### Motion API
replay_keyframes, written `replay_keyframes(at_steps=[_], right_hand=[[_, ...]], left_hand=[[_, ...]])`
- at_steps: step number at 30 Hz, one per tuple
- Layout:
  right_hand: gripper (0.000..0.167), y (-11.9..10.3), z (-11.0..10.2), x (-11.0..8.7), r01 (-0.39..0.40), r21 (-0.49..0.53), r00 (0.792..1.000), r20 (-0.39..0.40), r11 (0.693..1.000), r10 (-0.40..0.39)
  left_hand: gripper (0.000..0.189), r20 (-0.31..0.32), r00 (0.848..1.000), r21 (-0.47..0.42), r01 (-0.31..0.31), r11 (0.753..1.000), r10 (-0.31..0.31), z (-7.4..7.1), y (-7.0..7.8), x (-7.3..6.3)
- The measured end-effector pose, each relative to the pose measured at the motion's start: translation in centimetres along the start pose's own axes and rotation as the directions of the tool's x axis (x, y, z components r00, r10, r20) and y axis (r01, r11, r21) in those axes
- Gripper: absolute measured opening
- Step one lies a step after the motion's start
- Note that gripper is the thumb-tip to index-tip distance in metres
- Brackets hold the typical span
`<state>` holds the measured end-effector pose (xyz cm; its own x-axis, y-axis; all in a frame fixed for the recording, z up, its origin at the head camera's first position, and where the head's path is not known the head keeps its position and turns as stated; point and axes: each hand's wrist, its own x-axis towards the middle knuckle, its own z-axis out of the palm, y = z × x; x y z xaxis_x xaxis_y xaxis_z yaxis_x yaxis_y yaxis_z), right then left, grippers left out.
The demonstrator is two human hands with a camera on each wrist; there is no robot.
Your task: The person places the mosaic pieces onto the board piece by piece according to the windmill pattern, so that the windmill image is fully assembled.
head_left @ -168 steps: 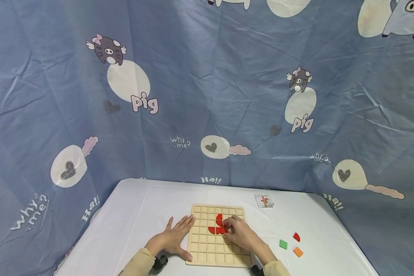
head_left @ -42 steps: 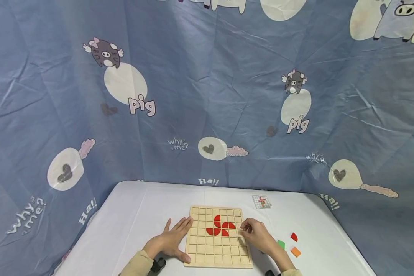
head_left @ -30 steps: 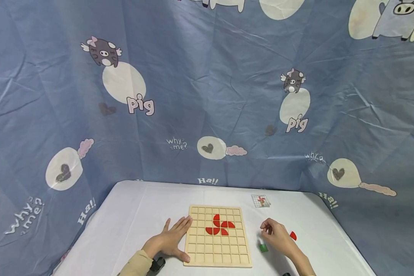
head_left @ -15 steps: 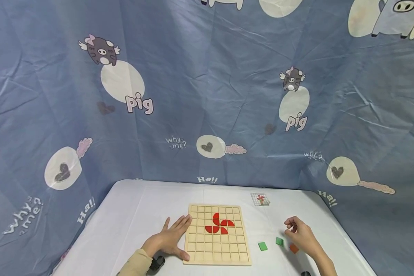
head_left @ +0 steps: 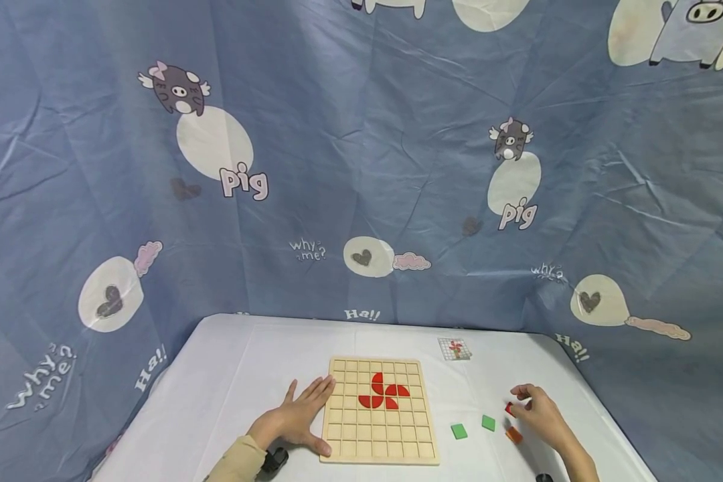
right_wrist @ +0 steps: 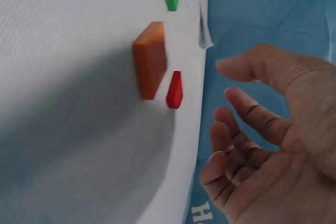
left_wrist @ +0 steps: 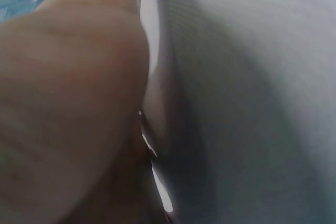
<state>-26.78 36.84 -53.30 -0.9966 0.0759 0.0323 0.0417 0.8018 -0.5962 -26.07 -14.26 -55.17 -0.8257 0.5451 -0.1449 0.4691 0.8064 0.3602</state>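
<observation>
My left hand [head_left: 298, 418] lies flat with spread fingers along the left edge of a wooden grid board [head_left: 376, 445]. Several red quarter-round pieces [head_left: 370, 401] sit in its squares in a pinwheel shape. To the right of the board my right hand [head_left: 537, 412] hovers with loosely bent fingers above a loose red piece [right_wrist: 175, 92]. A gap shows between thumb and index finger in the right wrist view, and nothing is in it. Beside the red piece is an orange square tile [right_wrist: 150, 61]. The left wrist view is mostly filled by blurred hand and white cloth [left_wrist: 252, 77].
Two green square tiles [head_left: 459, 431] lie between the board and the right hand. A pattern card [head_left: 454, 348] with a red pinwheel picture lies behind, at the back right of the white table [head_left: 277, 355]. A blue printed curtain [head_left: 313, 167] hangs around it.
My right hand has left the board and moved right to over the loose red piece, uncovering another red piece on the board and a second green tile. The left hand keeps its place.
</observation>
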Motion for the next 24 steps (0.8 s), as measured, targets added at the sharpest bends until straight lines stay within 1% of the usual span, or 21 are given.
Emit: replay_keyframes(at_steps=[6,10,13,16,19,24], right_hand=[[0.046,1.2,0.7,1.0,-0.033,-0.059,0.998,0.049,0.998,0.036],[0.037,1.8,1.2,1.3,-0.039,-0.078,0.996,0.076,0.996,0.045],[0.029,1.7,1.5,1.4,-0.04,-0.076,0.996,0.076,0.996,0.045],[0.024,1.5,1.7,1.4,-0.042,-0.067,0.997,0.06,0.997,0.047],[0.023,1.2,1.7,1.4,-0.054,-0.069,0.997,0.054,0.996,0.058],[0.023,0.9,1.7,1.5,-0.096,-0.077,0.993,0.055,0.992,0.101]], left_hand=[[0.129,-0.002,1.0,0.003,-0.008,1.0,0.008,0.0,0.0,0.0],[0.129,-0.003,1.0,0.007,-0.01,1.0,0.01,0.1,-0.1,0.0],[0.13,-0.001,1.0,0.006,-0.01,1.0,0.01,0.2,-0.1,0.0],[0.13,-0.001,1.0,0.001,-0.011,1.0,0.011,0.2,-0.1,0.0],[0.13,-0.002,1.0,0.001,-0.011,1.0,0.011,0.2,-0.2,0.0],[0.13,-0.002,1.0,0.005,-0.004,1.0,0.004,0.2,-0.2,0.1]])
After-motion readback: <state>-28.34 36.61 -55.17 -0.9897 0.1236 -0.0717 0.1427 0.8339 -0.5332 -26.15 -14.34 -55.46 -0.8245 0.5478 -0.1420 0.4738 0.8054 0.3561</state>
